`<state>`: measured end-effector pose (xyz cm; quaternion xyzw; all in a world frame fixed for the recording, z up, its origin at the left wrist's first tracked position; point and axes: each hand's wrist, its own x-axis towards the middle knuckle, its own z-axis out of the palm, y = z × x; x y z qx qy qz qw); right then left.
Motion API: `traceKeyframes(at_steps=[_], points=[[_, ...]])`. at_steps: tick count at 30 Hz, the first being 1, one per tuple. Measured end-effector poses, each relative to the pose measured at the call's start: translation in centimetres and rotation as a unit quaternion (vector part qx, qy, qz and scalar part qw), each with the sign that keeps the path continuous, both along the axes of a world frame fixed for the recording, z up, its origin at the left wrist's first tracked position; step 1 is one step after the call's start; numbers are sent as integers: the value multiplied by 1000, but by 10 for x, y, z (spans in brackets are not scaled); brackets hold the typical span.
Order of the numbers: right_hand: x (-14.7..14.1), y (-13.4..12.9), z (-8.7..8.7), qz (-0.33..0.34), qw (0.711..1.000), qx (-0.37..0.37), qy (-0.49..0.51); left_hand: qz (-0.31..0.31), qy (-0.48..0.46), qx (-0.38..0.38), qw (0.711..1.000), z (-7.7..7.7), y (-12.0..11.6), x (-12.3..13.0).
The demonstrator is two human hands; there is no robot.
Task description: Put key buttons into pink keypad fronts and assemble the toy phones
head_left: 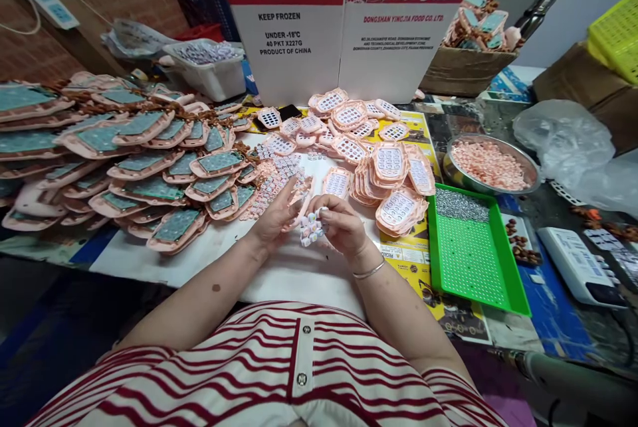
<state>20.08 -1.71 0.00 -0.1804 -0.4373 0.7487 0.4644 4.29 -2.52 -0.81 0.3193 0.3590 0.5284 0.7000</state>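
The cluster of small round pastel buttons [312, 230] is near the middle of the scene, above the white part of the tabletop [319, 281], in front of the person's striped shirt [259, 367]. Its buttons sit close together in short rows, their tops tinted pink, lilac, pale blue and greenish, with tiny marks that are too small to read. The pieces look glossy and rounded, and a whitish part shows at the upper end, by the fingertips.

The right hand [345, 222], with a silver bangle at the wrist, has a narrow grip, thumb and fingers pinched on the cluster's upper end. The left hand [276, 216] has its fingers apart, next to a pale pink plastic shell [302, 206] that stands tilted between the hands; whether its grip closes on the shell, I cannot tell.

Just beyond the left hand, many loose round buttons [279, 178] spread over the white surface. To their left, pink shells with teal panels [172, 224] lie in overlapping heaps. Beyond and to the right are pink shells filled with pale buttons [390, 163], some stacked, and others with empty dark holes [349, 115]. Farther right, a bright green perforated plastic tray [516, 287] holds small silvery pieces [461, 205] at its far end, near a round metal bowl [534, 178] of small pink parts [491, 161]
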Motion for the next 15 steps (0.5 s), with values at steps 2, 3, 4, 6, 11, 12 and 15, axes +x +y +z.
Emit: traceKeyframes(at_steps=[2,3,4,6,11,12,15], points=[[3,2,1,21,1000,-1,-13,-2,-22,-14,1000,3,1,2],[5,3,2,27,999,-5,-25,16,-31,-8,999,4,3,2],[6,5,4,19,999,-10,-37,43,-39,-1,998,5,5,2],[9,7,9,-39,997,-23,-61,112,-49,2,992,5,11,1],[2,5,13,-235,962,48,-134,150,-76,-52,984,3,12,-1],[-1,4,12,-264,948,78,-161,124,-92,-55,987,5,9,0],[-6,-2,8,-322,899,165,-246,29,-134,-49,989,13,0,3]])
